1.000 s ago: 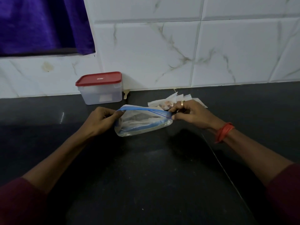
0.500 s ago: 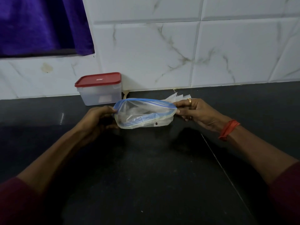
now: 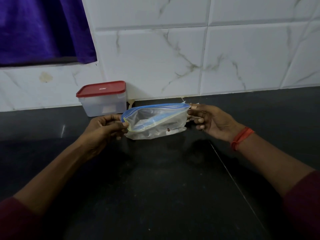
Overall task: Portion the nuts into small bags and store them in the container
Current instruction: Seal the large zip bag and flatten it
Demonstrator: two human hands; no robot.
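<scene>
A clear zip bag (image 3: 155, 122) with a blue seal strip is held just above the black counter, its mouth spread wide. My left hand (image 3: 105, 127) pinches the bag's left end and my right hand (image 3: 207, 120) pinches its right end. One small brown nut (image 3: 168, 129) shows through the bag near its bottom. A clear container with a red lid (image 3: 103, 98) stands shut against the wall, behind and left of the bag. Small white bags (image 3: 187, 103) peek out behind the zip bag, mostly hidden.
The black counter (image 3: 155, 187) stretches toward me, with a thin seam running diagonally at the right. White marble tiles (image 3: 173, 58) form the back wall. A purple curtain (image 3: 41, 28) hangs at the upper left.
Both hands have pulled the bag's ends apart and lifted it slightly, so the mouth went from nearly flat to wide. My right hand has moved right.
</scene>
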